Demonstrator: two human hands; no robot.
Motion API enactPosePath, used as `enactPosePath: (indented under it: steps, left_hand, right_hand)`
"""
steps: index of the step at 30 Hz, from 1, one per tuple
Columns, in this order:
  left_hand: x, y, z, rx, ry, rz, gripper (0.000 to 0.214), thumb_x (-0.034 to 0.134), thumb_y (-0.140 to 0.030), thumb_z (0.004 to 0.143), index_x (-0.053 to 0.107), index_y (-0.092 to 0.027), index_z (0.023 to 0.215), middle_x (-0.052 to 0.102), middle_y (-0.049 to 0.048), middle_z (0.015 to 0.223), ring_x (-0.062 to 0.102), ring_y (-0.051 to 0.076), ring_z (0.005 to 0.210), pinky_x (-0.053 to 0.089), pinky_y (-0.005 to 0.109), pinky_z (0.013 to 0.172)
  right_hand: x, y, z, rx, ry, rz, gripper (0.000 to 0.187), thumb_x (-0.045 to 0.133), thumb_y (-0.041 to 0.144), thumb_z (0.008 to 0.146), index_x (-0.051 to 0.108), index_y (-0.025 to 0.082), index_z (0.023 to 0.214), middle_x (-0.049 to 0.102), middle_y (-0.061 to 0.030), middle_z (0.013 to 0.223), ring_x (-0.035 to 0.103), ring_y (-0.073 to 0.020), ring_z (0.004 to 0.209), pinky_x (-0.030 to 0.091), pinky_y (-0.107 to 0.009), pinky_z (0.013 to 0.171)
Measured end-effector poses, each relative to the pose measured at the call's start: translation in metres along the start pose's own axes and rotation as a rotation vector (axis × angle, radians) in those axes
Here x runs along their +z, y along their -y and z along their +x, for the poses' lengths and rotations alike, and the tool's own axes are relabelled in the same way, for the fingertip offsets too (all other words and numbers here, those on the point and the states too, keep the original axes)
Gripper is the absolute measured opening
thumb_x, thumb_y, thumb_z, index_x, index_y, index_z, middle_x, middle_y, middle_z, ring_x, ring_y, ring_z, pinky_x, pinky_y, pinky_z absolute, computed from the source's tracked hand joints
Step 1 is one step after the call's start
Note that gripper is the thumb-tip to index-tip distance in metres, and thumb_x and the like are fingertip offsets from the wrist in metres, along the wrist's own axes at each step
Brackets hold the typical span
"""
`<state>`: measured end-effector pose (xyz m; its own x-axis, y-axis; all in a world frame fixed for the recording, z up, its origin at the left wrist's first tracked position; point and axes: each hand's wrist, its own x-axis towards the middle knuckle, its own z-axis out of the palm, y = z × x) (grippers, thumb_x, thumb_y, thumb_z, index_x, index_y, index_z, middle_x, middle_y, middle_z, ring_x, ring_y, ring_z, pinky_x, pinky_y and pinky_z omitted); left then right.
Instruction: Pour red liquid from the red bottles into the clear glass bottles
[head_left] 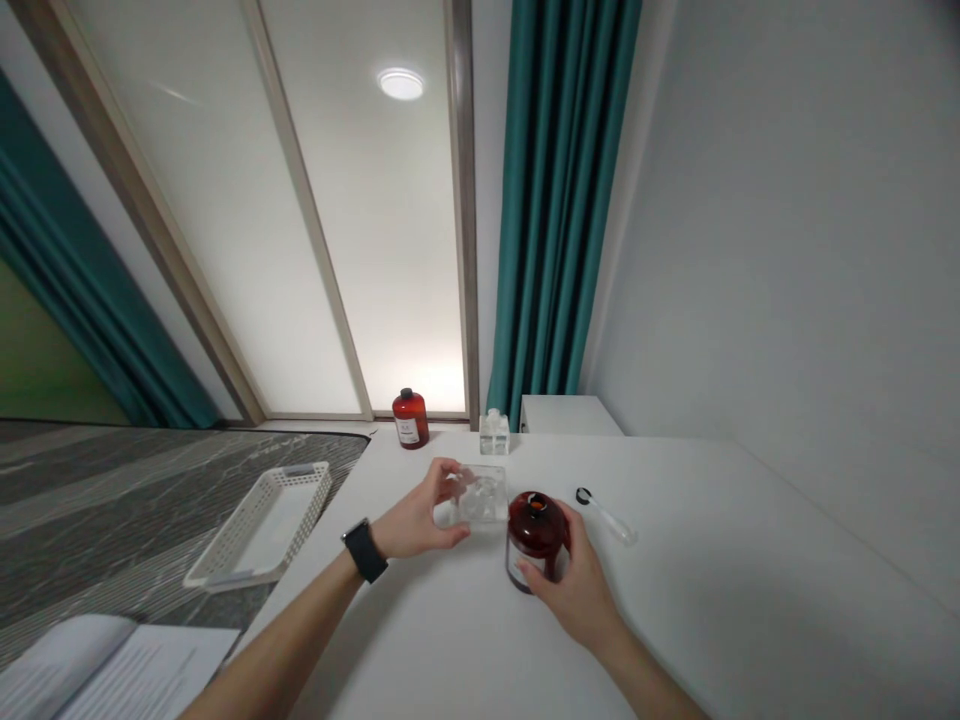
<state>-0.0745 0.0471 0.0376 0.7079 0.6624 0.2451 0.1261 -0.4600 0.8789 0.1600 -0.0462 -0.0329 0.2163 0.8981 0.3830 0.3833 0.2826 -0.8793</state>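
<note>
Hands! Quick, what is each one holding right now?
Left hand: holding a clear square glass bottle.
Right hand: holding a dark red glass bottle.

Left hand [420,512] arched, right hand [574,590] cupped (its fingers spread wide)

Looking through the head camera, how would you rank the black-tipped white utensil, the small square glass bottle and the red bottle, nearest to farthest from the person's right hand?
From the right hand:
1. Black-tipped white utensil: just beyond the hand, to its right.
2. Small square glass bottle: far back, ahead and left.
3. Red bottle: far back, farther left.
</note>
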Motion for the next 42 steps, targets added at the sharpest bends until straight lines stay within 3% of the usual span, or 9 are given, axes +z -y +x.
enactPosePath:
  steps: [3,6,9,19,27,31,37,42]
  left_hand:
    - [0.01,0.014,-0.004,0.014,-0.069,-0.016,0.055,0.072,-0.025,0.077,0.034,-0.023,0.116,0.051,0.0125,0.126,0.053,0.026,0.121,0.039,0.047,0.105]
    - [0.018,0.021,-0.008,-0.02,-0.131,0.027,0.068,0.073,-0.028,0.075,0.032,-0.021,0.128,0.053,0.0135,0.128,0.051,0.028,0.123,0.037,0.048,0.106]
    - [0.023,0.023,-0.012,-0.038,-0.102,0.106,0.074,0.074,-0.027,0.074,0.033,-0.02,0.135,0.053,0.0135,0.13,0.051,0.029,0.12,0.038,0.047,0.104]
    - [0.029,0.014,-0.016,-0.128,-0.118,0.144,0.063,0.068,-0.029,0.074,0.039,-0.019,0.129,0.056,0.0124,0.127,0.052,0.031,0.118,0.04,0.045,0.099]
    - [0.032,0.021,-0.019,-0.093,-0.182,0.204,0.057,0.067,-0.021,0.068,0.039,-0.021,0.118,0.056,0.0076,0.113,0.055,0.027,0.105,0.044,0.042,0.093]
    - [0.033,0.025,-0.019,-0.124,-0.193,0.213,0.062,0.069,-0.017,0.067,0.037,-0.021,0.12,0.055,0.0097,0.118,0.054,0.029,0.112,0.041,0.045,0.099]
    - [0.03,0.02,-0.02,-0.113,-0.163,0.237,0.057,0.069,-0.017,0.068,0.039,-0.021,0.117,0.057,0.0074,0.112,0.056,0.026,0.105,0.045,0.043,0.094]
    - [0.028,0.013,-0.019,-0.089,-0.136,0.219,0.054,0.071,-0.017,0.067,0.044,-0.021,0.114,0.057,0.0066,0.11,0.055,0.026,0.106,0.044,0.042,0.097]
  right_hand:
    - [0.001,-0.002,0.001,-0.001,-0.013,0.008,0.071,0.072,0.022,0.066,0.042,0.022,0.13,0.059,-0.0127,0.128,0.06,-0.0301,0.115,0.049,-0.048,0.098]
    - [0.001,-0.004,0.001,-0.001,-0.016,0.026,0.07,0.072,0.022,0.066,0.043,0.022,0.13,0.06,-0.0122,0.126,0.06,-0.0296,0.115,0.049,-0.048,0.098]
    - [0.001,-0.007,0.001,0.0,-0.025,0.02,0.07,0.073,0.022,0.067,0.043,0.022,0.13,0.059,-0.0127,0.129,0.058,-0.0301,0.118,0.049,-0.048,0.099]
    - [0.001,-0.01,0.003,-0.005,-0.013,0.02,0.071,0.072,0.019,0.068,0.042,0.023,0.131,0.058,-0.0124,0.13,0.056,-0.0303,0.12,0.046,-0.049,0.102]
    - [0.005,-0.011,0.009,0.008,-0.045,0.001,0.07,0.072,0.021,0.066,0.043,0.022,0.13,0.059,-0.0113,0.128,0.058,-0.0299,0.117,0.045,-0.049,0.103]
    - [0.004,-0.009,0.022,0.01,0.002,0.036,0.068,0.073,0.02,0.067,0.043,0.023,0.129,0.061,-0.0103,0.126,0.06,-0.0274,0.115,0.046,-0.048,0.103]
    - [0.002,-0.01,0.057,-0.051,0.132,0.03,0.063,0.074,0.021,0.07,0.045,0.022,0.127,0.064,-0.0085,0.121,0.064,-0.0245,0.107,0.048,-0.048,0.099]
    - [0.011,-0.023,0.083,-0.113,0.14,0.016,0.064,0.074,0.023,0.071,0.046,0.022,0.128,0.062,-0.0082,0.123,0.064,-0.0239,0.106,0.052,-0.046,0.095]
